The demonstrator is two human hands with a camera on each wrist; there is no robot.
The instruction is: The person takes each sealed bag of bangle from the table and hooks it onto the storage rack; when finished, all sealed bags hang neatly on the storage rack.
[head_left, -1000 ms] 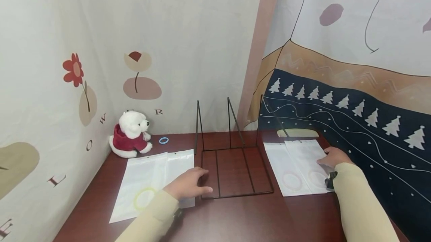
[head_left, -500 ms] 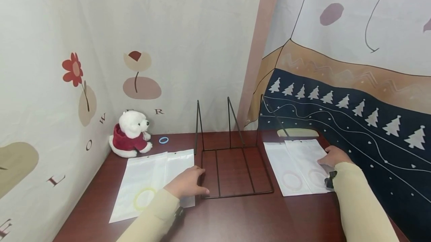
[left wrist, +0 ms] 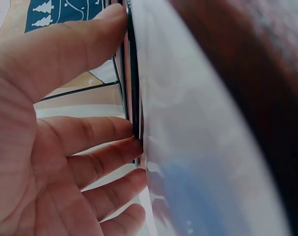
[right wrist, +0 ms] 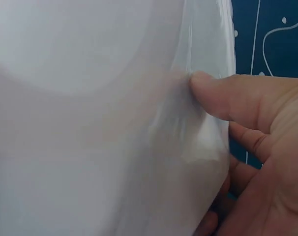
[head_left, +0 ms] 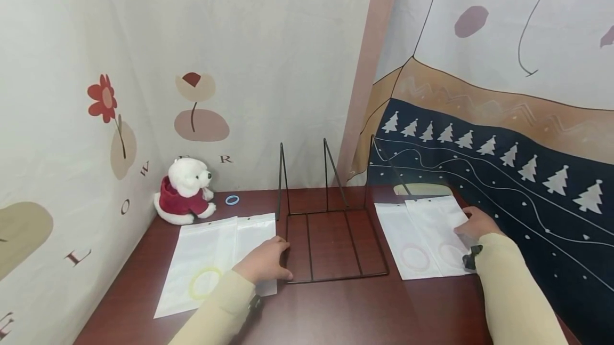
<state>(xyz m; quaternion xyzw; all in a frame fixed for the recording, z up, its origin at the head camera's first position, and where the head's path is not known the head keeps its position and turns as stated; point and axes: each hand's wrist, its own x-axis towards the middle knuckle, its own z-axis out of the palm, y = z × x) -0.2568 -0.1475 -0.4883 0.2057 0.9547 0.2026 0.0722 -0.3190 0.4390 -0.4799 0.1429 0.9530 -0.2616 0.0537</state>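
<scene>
My left hand (head_left: 265, 262) lies over the right edge of a white plastic bag (head_left: 205, 249) with a yellow ring showing in it. Its fingertips and thumb tip reach the left side of a black wire rack (head_left: 336, 279). Seen from the left wrist, the fingers (left wrist: 97, 132) are spread and fairly straight, with their tips right at the dark wire (left wrist: 134, 83). My right hand (head_left: 478, 222) pinches the right edge of another white plastic bag (head_left: 438, 211), thumb on top and other fingers partly hidden behind it. Faint pink rings (head_left: 416, 257) show through the right-hand bags.
A white plush bear (head_left: 187, 187) in red clothing sits at the back left, beside a small blue ring (head_left: 232, 200). Behind the right bags lies a pale flat object (head_left: 422, 190). The rack's uprights (head_left: 327, 174) stand near the wall cloth.
My left hand has shifted slightly left, its thumb drawing back from inside the rack's outline to its left wire. The right hand stays at the bag's edge, almost still.
</scene>
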